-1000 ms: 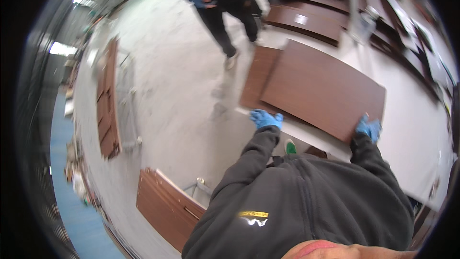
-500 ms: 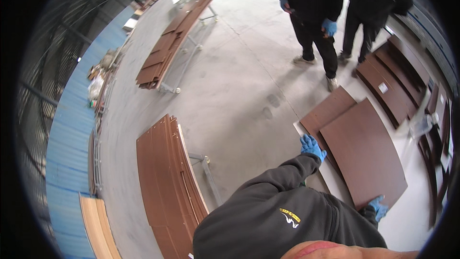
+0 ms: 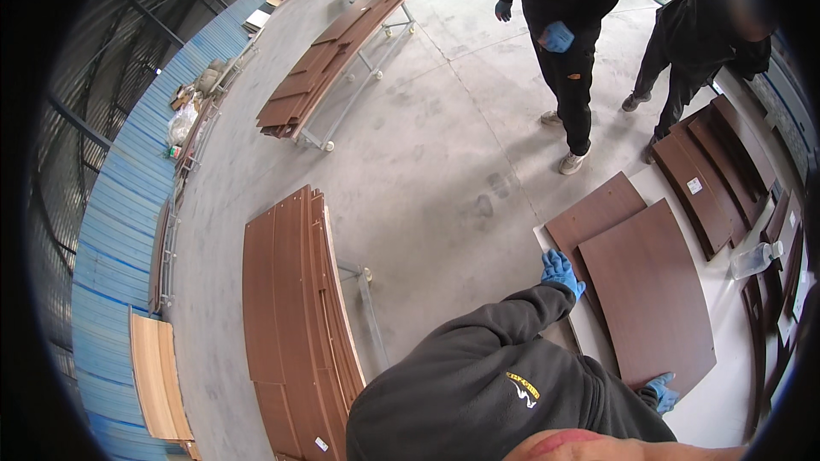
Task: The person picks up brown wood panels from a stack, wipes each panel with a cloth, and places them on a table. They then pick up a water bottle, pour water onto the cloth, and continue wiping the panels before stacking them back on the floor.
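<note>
From up here I see my blue-gloved left hand (image 3: 561, 271) and right hand (image 3: 662, 392) gripping opposite edges of a large brown panel (image 3: 645, 294) lying atop another brown board (image 3: 594, 218).

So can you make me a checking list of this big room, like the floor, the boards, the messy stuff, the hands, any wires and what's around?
Surface: pale grey concrete floor with a white sheet laid on it.
Job's things: large dark brown rectangular wooden panel lying flat on the sheet, overlapping a smaller brown panel.
Clutter: clear plastic bottle lying beside more brown panels.
Grippers: left hand in a blue glove at the large panel's left edge; right hand in a blue glove on its near corner.
Cables: nothing seen.
Surroundings: wheeled racks stacked with brown boards, a blue corrugated wall, two people in dark clothes standing nearby.
</note>
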`<move>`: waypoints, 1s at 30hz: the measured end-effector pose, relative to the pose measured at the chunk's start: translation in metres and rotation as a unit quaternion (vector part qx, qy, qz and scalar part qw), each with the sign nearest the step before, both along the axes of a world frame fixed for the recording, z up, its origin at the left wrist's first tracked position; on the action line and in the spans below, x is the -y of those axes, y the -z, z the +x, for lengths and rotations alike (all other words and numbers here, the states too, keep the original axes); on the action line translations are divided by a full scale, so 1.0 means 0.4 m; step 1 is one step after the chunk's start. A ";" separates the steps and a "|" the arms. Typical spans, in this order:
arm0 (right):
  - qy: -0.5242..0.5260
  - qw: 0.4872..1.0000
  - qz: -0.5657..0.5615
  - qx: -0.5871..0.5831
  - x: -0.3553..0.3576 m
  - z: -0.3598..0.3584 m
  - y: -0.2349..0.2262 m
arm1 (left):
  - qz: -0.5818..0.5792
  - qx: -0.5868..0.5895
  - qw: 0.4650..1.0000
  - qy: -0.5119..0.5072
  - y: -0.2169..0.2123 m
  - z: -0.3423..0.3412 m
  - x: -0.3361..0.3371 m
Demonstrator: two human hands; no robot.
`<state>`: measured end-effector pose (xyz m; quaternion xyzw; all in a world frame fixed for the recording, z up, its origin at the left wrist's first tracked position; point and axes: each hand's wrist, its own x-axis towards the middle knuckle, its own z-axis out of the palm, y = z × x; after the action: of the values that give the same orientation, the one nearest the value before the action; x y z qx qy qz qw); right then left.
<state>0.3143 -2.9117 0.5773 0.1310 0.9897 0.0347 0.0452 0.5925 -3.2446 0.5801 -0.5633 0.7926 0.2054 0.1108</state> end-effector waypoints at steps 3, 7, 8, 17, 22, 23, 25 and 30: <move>-0.003 1.000 -0.001 -0.010 0.001 0.004 -0.005 | -0.008 0.008 1.000 0.008 0.010 -0.002 0.000; -0.004 1.000 -0.014 -0.020 -0.004 0.006 0.004 | 0.005 0.020 1.000 0.001 0.004 -0.006 -0.002; -0.004 1.000 -0.013 -0.018 -0.006 0.005 0.007 | 0.006 0.019 1.000 -0.011 0.001 -0.006 -0.003; -0.002 1.000 -0.001 -0.028 0.002 0.007 0.008 | -0.009 0.027 0.999 0.026 0.018 -0.004 0.001; 0.000 1.000 -0.013 -0.009 -0.001 0.010 0.002 | -0.013 0.022 0.999 0.026 0.027 -0.004 0.000; -0.004 1.000 -0.015 -0.018 -0.002 0.009 0.002 | -0.015 0.022 0.999 0.025 0.027 -0.004 0.000; -0.007 1.000 -0.014 -0.023 -0.004 0.008 0.004 | -0.013 0.027 0.999 0.029 0.027 -0.004 0.001; -0.003 1.000 -0.025 -0.014 -0.007 0.005 0.011 | -0.015 0.037 0.999 0.028 0.018 -0.005 -0.001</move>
<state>0.3164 -2.9088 0.5728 0.1271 0.9912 0.0081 0.0348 0.5905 -3.2440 0.5729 -0.5499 0.8062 0.1693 0.1377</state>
